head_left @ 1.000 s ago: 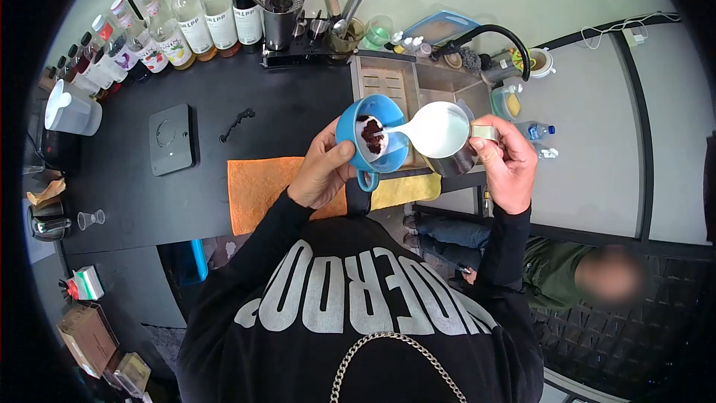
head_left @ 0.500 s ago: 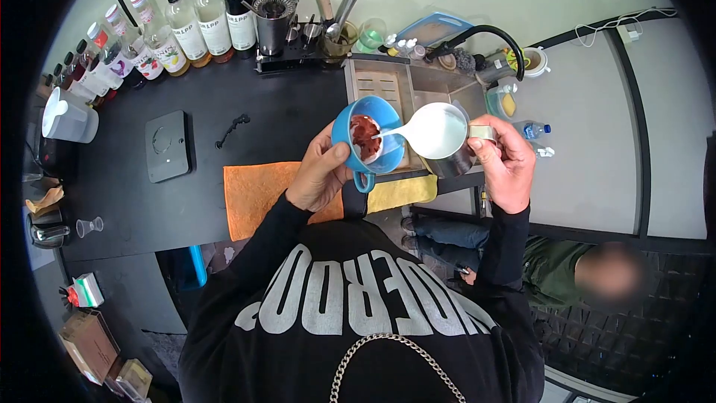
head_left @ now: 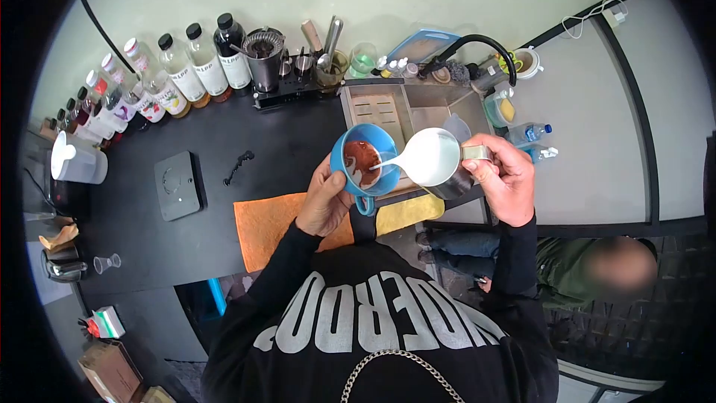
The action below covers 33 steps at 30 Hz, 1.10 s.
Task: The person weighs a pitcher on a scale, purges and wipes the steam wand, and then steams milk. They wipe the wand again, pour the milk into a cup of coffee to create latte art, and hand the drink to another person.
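Observation:
My left hand (head_left: 326, 198) is wrapped around a blue cup (head_left: 381, 142), tilted to the right, its handle pointing toward me. Brown liquid with pale streaks lies in the cup. In my right hand (head_left: 509, 183) is the handle of a metal milk pitcher (head_left: 453, 186), tipped left with its spout over the cup's rim. A thin white stream of milk (head_left: 389, 162) runs from the spout into the brown liquid. The pitcher's white contents show at its mouth. Both vessels are held up in front of the sink and counter edge.
Below the hands lie an orange cloth (head_left: 261, 233) and a yellow cloth (head_left: 410, 213). Behind are a sink (head_left: 379, 88) and black faucet (head_left: 477, 39). A flat black scale (head_left: 179, 188) rests left, before several bottles (head_left: 205, 75). A person (head_left: 556, 272) is at the right.
The view has shifted, so the counter appears lower. The milk keeps pouring, and the surface in the cup shows more brown with changed pale streaks. Both hands keep their holds.

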{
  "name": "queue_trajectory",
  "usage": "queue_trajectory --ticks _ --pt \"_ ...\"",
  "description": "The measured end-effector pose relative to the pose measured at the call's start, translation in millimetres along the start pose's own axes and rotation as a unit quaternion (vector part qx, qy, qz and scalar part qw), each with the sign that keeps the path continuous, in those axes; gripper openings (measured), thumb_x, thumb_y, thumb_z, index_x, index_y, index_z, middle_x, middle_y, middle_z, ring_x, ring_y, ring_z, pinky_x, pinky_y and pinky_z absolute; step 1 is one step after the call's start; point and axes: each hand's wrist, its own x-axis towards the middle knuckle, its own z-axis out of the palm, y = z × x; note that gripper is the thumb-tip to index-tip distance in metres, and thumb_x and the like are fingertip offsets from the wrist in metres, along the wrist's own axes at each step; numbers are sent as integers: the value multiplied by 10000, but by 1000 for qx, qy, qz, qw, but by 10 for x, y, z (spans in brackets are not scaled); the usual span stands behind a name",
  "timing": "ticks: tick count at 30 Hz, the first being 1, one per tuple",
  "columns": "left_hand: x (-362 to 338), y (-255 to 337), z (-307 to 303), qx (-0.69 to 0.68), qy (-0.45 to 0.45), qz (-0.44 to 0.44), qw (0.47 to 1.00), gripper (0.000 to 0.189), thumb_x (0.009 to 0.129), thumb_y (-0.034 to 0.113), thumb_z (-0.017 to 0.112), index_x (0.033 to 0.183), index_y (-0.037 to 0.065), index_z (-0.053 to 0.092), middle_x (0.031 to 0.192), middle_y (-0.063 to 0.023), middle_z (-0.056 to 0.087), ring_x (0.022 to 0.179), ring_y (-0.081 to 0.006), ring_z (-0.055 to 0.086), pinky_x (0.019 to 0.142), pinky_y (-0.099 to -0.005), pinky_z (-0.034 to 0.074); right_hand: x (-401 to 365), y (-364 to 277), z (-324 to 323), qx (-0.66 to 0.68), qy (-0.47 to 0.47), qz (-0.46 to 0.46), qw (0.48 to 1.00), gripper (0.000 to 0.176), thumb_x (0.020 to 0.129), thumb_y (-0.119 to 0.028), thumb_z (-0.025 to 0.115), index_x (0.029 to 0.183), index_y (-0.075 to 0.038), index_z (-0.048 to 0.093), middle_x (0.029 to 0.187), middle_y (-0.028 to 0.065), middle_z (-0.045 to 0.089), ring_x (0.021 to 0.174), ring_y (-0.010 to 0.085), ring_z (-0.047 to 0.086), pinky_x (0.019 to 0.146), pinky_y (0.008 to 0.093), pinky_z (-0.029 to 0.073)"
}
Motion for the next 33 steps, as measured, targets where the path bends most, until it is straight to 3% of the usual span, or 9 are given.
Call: queue_trajectory --ticks 2,4,8,23,25,33 --pt "18 -23 -51 -2 -2 -4 1000 769 893 394 785 1435 2 405 1338 -156 596 1173 -220 668 958 -351 605 14 -25 -9 -16 -5 -7 1000 246 853 -20 757 1091 8 703 839 21 659 653 46 478 578 227 388" --pt "36 -59 -100 53 10 -3 999 902 876 545 743 1471 -1 341 1393 -204 539 1149 -289 677 861 -391 652 23 -47 -9 -3 -6 -13 1000 235 856 -15 747 1085 7 704 821 15 642 641 50 461 575 233 378" --pt "60 -78 -101 56 14 3 998 904 876 547 742 1472 0 339 1387 -207 543 1160 -299 672 855 -394 654 49 -78 -32 -3 -12 -22 1000 228 856 -12 739 1080 5 705 819 11 639 641 48 458 570 233 373" --pt "106 -59 -77 52 -7 -4 999 877 889 530 737 1472 8 343 1381 -211 547 1107 -287 693 823 -380 658 65 -127 -63 4 -17 -35 999 245 842 6 731 1086 7 708 825 19 649 629 45 455 571 227 379" --pt "110 -67 -26 -10 0 7 1000 774 888 384 791 1422 -11 394 1298 -168 596 1107 -230 690 871 -374 645 66 -143 -65 5 -16 -30 999 242 843 10 729 1084 10 706 829 21 648 630 43 452 573 222 379" --pt "110 -92 -58 -13 -9 -1 1000 766 889 371 794 1421 -12 398 1290 -155 604 1140 -220 675 926 -360 622 57 -151 -75 -3 -24 -35 999 246 844 9 733 1088 11 706 835 17 649 629 34 439 568 216 367"
